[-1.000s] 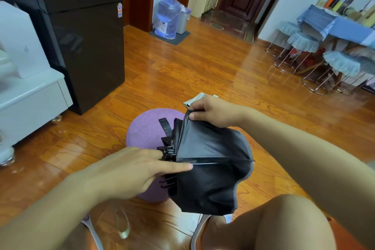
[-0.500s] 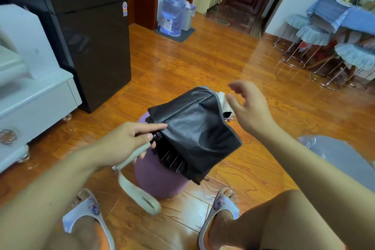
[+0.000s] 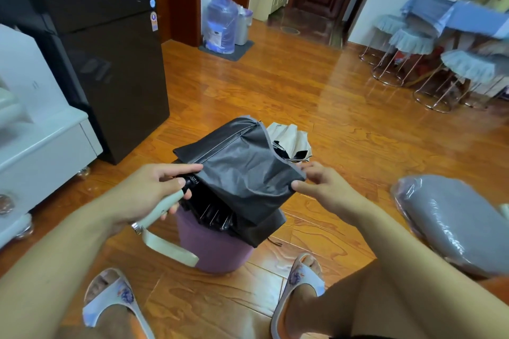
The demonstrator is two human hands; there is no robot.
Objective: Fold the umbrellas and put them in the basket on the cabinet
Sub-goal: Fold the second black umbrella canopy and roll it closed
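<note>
A: What's changed?
B: The right hand [image 3: 321, 184], open half a second ago, now pinches the black umbrella [image 3: 239, 170] canopy's corner above the purple stool [image 3: 214, 250].
A: And the left hand [image 3: 154, 192]?
B: Still gripping the handle; folding continues.

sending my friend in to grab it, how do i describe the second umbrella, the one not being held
Find the round purple stool mid-floor, before the black fridge. Behind the black umbrella in hand lies the second umbrella: the only cream canopy, with black lining.
</note>
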